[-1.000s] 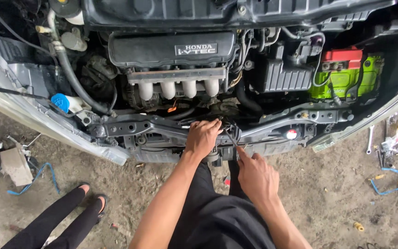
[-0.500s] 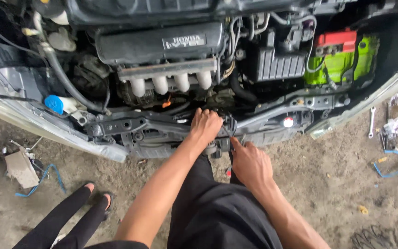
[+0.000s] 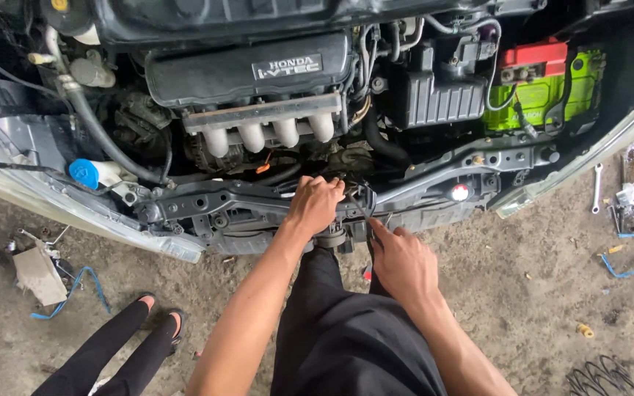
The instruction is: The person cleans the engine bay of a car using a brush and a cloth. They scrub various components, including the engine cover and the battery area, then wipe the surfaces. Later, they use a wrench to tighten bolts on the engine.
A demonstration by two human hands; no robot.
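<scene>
The floor (image 3: 544, 293) is bare, gritty concrete with dirt stains and scattered small parts. An open engine bay fills the upper area of the view; the front panel of the car is removed.

The black metal crossbar (image 3: 207, 202) runs left to right along the front edge of the bay. It is stamped, ribbed and pierced with round holes.

The left hand (image 3: 315, 205) rests on the middle of the crossbar, fingers curled down over its rear edge. What they grip cannot be told.

The right hand (image 3: 403, 260) sits just below and beside the crossbar, index finger extended to touch a thin dark rod (image 3: 357, 207) at the bar's front. The remaining fingers are loosely curled.

Behind the crossbar lie 4 pale, smooth metal pipes (image 3: 269, 134), a black plastic engine cover (image 3: 247, 70) and a green battery (image 3: 544, 99) with a red top.

A blue cap (image 3: 83, 173) sits at the left. A steel wrench (image 3: 596, 188) lies on the floor at the right. Another person's legs (image 3: 115, 345) in black stand at lower left.
</scene>
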